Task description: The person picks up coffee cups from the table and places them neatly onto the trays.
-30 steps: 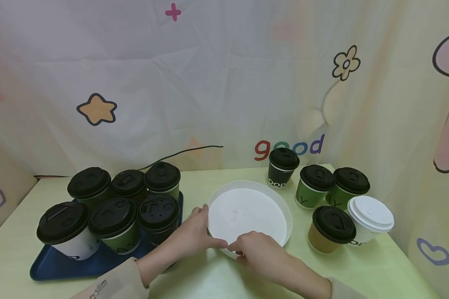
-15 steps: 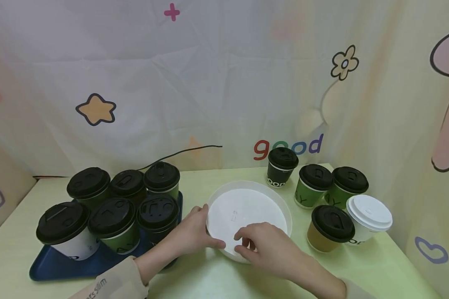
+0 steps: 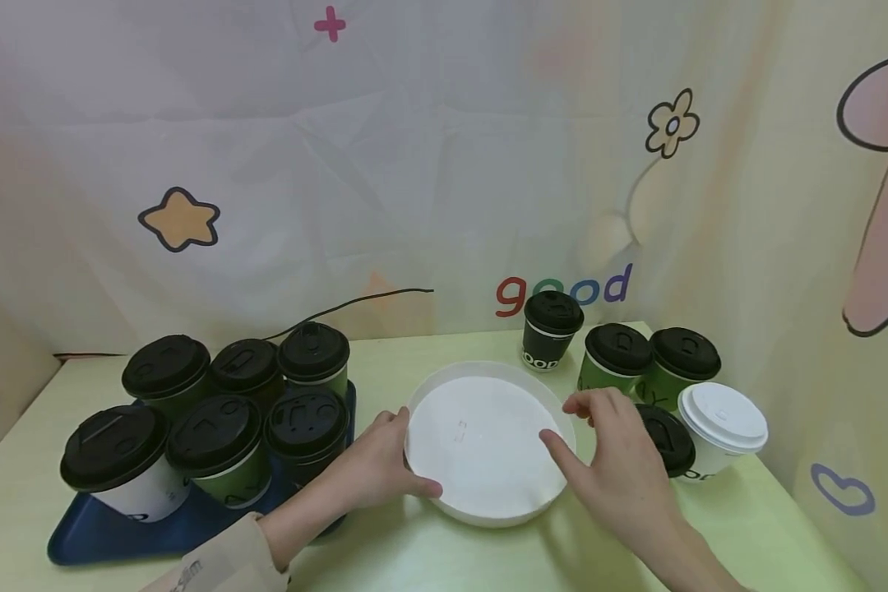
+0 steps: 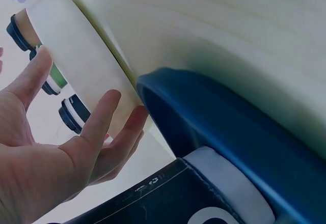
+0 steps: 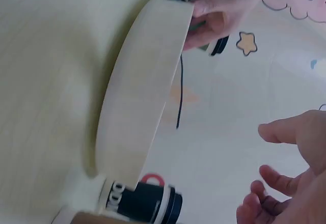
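A round white tray (image 3: pixel 492 448) with a low rim lies on the table between both hands. My left hand (image 3: pixel 381 467) touches its left side, thumb and fingers spread along the wall; in the left wrist view the fingertips (image 4: pixel 109 99) lie against the tray's outer wall. My right hand (image 3: pixel 625 464) is raised by the tray's right edge, thumb and fingers apart, holding nothing. It partly covers a brown cup whose black lid (image 3: pixel 668 440) shows. In the right wrist view this right hand (image 5: pixel 293 170) is apart from the tray wall (image 5: pixel 142 81).
At left, a blue tray (image 3: pixel 118 538) carries several lidded paper cups, close to my left forearm. On the right stand a black cup (image 3: pixel 548 341), green cups (image 3: pixel 599 376) and a white-lidded cup (image 3: pixel 718 444). A patterned curtain (image 3: pixel 414 164) hangs behind the table.
My right hand has left the tray's front rim, moved right and up, and opened its fingers. My left hand stays at the tray's left side. The view has turned slightly right.
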A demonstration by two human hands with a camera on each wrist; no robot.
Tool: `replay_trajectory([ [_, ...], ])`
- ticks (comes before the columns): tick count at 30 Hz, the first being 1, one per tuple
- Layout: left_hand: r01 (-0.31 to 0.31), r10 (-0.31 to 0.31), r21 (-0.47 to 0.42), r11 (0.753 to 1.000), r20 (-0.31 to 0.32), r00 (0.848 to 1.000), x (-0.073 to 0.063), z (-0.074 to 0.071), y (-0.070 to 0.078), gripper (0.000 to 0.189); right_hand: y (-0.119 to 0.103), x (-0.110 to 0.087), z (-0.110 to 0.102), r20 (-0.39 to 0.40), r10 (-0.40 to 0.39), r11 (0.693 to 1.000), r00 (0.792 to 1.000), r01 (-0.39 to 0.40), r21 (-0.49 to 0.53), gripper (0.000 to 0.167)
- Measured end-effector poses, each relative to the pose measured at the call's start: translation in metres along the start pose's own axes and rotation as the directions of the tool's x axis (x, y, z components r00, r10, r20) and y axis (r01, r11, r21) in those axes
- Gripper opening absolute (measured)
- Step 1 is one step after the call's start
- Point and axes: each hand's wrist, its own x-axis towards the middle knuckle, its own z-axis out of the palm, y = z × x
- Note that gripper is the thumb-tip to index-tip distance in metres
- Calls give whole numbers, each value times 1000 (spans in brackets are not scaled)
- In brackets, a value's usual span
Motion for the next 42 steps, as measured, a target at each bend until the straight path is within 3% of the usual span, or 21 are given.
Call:
replay_trajectory([
  [6, 14, -14, 12, 1000, 24, 1000, -2, 0, 0, 119, 29, -11, -10, -78, 12, 999, 997, -15, -46, 75],
  [11, 11, -11, 12, 1000, 33, 999, -3, 0, 1, 119, 42, -22, -14, -105, 84, 995, 991, -88, -38, 95],
  [18, -6, 5, 25, 1000, 25, 1000, -4, 1, 0, 118, 46, -36, -18, -86, 250, 964, 964, -240, 115, 111],
  [22, -1, 1, 18, 1000, 30, 1000, -4, 1, 1, 118, 46, -44, -20, -29, 406, 893, 913, -390, 223, 121],
  [26, -6, 5, 17, 1000, 36, 999, -4, 0, 1, 117, 48, -50, -18, 21, 560, 775, 828, -533, 339, 123],
  [29, -18, 17, 17, 1000, 34, 999, -3, 1, 1, 117, 50, -54, -14, 14, 623, 717, 782, -579, 388, 118],
  [32, -16, 16, 13, 1000, 33, 999, -5, 0, 1, 117, 52, -57, -13, 31, 658, 685, 752, -615, 391, 115],
  [36, -13, 12, 13, 1000, 31, 999, -5, -1, 1, 116, 57, -54, -14, 138, 673, 639, 727, -665, 387, 115],
  [39, -14, 14, 19, 1000, 33, 999, -5, -1, 2, 116, 62, -50, -14, 228, 668, 588, 709, -690, 422, 117],
  [42, -16, 15, 21, 1000, 39, 999, -4, -1, 2, 116, 66, -47, -12, 281, 673, 519, 684, -707, 480, 117],
])
